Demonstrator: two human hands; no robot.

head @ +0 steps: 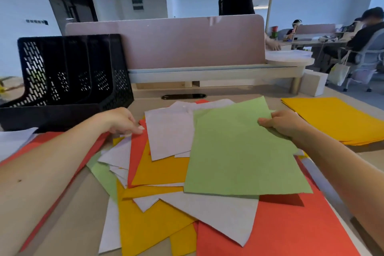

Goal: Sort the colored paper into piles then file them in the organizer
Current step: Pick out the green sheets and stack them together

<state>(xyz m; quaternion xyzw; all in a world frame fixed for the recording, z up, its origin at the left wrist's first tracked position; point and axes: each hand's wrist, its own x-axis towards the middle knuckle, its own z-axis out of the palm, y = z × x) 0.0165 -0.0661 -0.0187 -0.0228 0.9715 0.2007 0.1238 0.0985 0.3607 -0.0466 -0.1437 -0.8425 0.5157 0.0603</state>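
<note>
Right hand pinches the far right edge of a green sheet, thumb on top, holding it raised over the mixed heap of red, yellow, white and green paper on the tabletop, probably so it lifts clear without dragging its neighbours. Left hand grips nothing, its fingertips pressing the heap's far left edge, apparently to pin it. A sorted yellow pile lies to the right, and the black organizer stands at back left.

A green sheet is pinched at its far right edge by the right hand. Red paper in the mixed pile is touched by the left hand.
</note>
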